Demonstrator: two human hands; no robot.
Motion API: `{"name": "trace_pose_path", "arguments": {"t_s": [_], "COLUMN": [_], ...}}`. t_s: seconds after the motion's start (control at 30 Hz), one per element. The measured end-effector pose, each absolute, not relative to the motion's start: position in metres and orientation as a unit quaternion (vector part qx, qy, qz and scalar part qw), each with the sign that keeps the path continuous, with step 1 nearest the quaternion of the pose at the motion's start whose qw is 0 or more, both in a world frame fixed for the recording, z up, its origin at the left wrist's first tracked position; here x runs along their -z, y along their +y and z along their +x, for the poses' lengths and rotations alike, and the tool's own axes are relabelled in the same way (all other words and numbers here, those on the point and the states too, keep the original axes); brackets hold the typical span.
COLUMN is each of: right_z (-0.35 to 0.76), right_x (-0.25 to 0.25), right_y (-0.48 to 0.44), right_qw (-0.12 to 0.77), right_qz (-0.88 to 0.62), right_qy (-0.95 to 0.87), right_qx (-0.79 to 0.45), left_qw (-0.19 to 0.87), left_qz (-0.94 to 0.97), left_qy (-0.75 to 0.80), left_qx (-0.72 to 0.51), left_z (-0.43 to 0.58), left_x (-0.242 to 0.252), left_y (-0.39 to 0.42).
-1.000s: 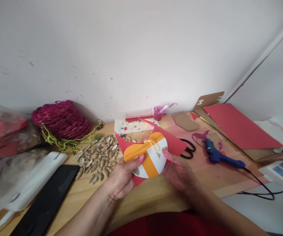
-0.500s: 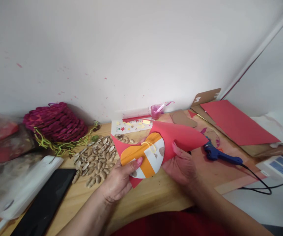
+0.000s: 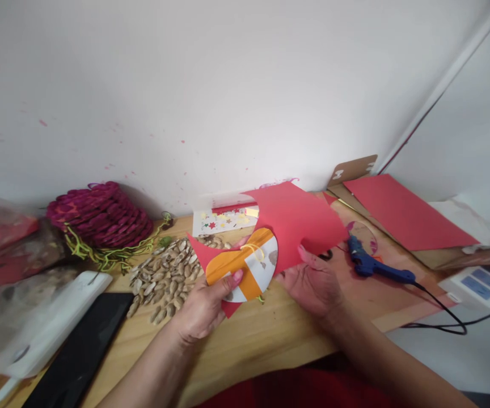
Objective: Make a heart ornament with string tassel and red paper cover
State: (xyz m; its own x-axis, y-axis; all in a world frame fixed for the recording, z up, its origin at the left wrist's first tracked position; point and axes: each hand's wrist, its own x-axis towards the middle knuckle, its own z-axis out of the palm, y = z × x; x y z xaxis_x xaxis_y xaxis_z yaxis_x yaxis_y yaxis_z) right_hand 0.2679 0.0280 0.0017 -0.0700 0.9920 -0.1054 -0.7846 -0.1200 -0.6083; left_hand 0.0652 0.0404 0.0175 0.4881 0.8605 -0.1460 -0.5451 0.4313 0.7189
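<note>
My left hand [image 3: 205, 306] is closed, its thumb pressing an orange-and-white heart-shaped cutout [image 3: 251, 283] against a sheet of red paper [image 3: 300, 218]. A loop of yellow cord [image 3: 253, 247] lies on the heart's upper face. The red paper has curved cut edges and spreads behind and to the right of the heart. My right hand [image 3: 313, 283] touches the paper's lower edge, thumb up along it and palm turned upward. Its fingers lie partly under the sheet. Both hands are above the wooden table [image 3: 270, 340].
Peanut shells [image 3: 164, 277] lie left of the hands, beside a stack of magenta pieces [image 3: 100, 218]. A black phone-like slab [image 3: 83, 345] is nearer me. To the right are a corded blue glue gun [image 3: 379, 267] and another red sheet [image 3: 410, 212]. A star sticker sheet [image 3: 223, 221] lies behind.
The red paper has gone from curled to flatter and raised, now covering the pink cup behind it. My left hand still holds the heart against it.
</note>
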Motion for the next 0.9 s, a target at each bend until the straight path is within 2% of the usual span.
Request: {"name": "trace_pose_path", "arguments": {"t_s": [0.3, 0.47, 0.53, 0.63, 0.73, 0.8, 0.9], "right_z": [0.259, 0.262, 0.265, 0.269, 0.273, 0.276, 0.281], "right_x": [0.01, 0.0, -0.007, -0.021, -0.04, -0.056, -0.084], "right_y": [0.008, -0.005, -0.006, -0.004, -0.002, 0.003, 0.018], "right_qw": [0.532, 0.311, 0.253, 0.286, 0.424, 0.499, 0.486], "right_qz": [-0.307, -0.397, -0.45, -0.554, -0.566, -0.536, -0.461], "right_qy": [-0.245, -0.41, -0.492, -0.629, -0.657, -0.655, -0.727], "right_qx": [-0.75, -0.76, -0.701, -0.466, -0.26, -0.188, -0.154], "left_qw": [0.784, 0.789, 0.789, 0.761, 0.753, 0.753, 0.728], "left_qz": [0.325, 0.369, 0.389, 0.414, 0.428, 0.439, 0.462], "left_qy": [0.276, 0.267, 0.258, 0.255, 0.258, 0.271, 0.299], "left_qx": [-0.45, -0.412, -0.399, -0.429, -0.428, -0.409, -0.408], "left_z": [0.069, 0.066, 0.064, 0.061, 0.059, 0.059, 0.059], "left_x": [-0.022, -0.027, -0.025, -0.019, -0.014, -0.013, -0.014], "left_y": [0.038, 0.036, 0.036, 0.039, 0.04, 0.04, 0.036]}}
